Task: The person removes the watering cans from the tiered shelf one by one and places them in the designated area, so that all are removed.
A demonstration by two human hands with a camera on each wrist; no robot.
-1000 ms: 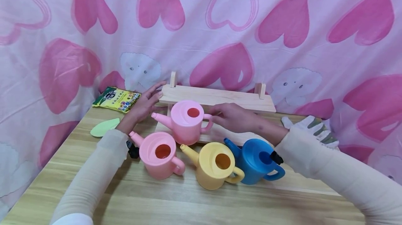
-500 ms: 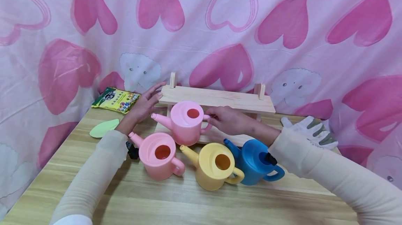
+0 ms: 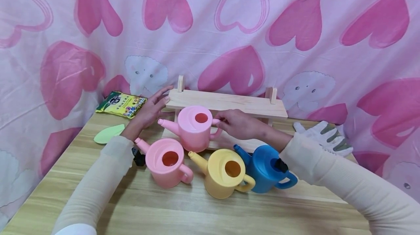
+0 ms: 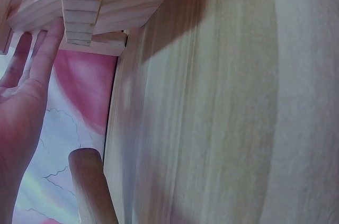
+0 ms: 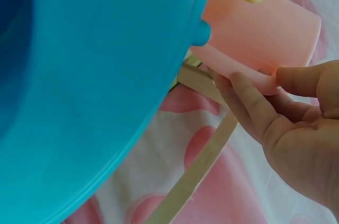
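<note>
My right hand pinches the handle of a light pink watering can, thumb and fingers meeting at it in the right wrist view, where the can shows behind a large blue one. The can overlaps the front of a two-tier wooden shelf, its spout pointing left. At the shelf's left end is my left hand, fingers extended; the left wrist view shows the fingertips against the wood. Nearer stand a salmon-pink watering can, a yellow one and a blue one.
A yellow-green packet lies at the back left, with a pale green leaf-shaped piece in front of it. A white and green glove lies at the back right. Behind the table hangs a pink heart-patterned curtain.
My right hand has shifted slightly left and its fingers have closed further on the pink can's handle. The left hand and the cans stay almost where they were.
</note>
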